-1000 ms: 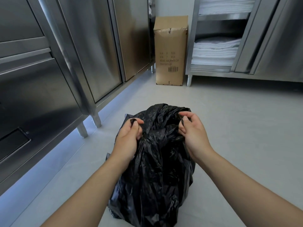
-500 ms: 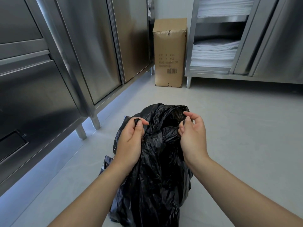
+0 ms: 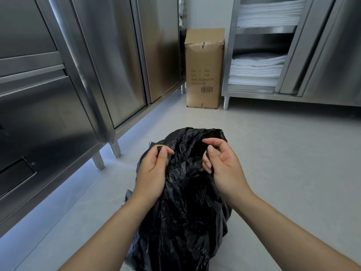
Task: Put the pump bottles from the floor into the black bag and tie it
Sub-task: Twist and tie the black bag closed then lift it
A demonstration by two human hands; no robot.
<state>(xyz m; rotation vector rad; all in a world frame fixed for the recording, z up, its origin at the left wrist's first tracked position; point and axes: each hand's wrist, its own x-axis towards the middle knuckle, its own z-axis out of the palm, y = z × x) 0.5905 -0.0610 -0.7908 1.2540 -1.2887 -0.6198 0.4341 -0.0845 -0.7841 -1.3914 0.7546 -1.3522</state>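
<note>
A crumpled black plastic bag sits bulging on the grey floor in front of me. My left hand pinches a bit of the bag's upper edge between thumb and fingers on the left side. My right hand has its fingers curled round a fold of the bag's top on the right side. The bag's mouth lies loose between the two hands. No pump bottles are in sight; whatever is inside the bag is hidden by the plastic.
Stainless steel cabinets on legs line the left side. A tall cardboard box stands at the back beside a steel shelf unit holding stacked white towels. Bare grey floor stretches to the right.
Both hands have drawn slightly apart and turned palm-up, loosening the gathered top of the bag. The view has tilted up a little.
</note>
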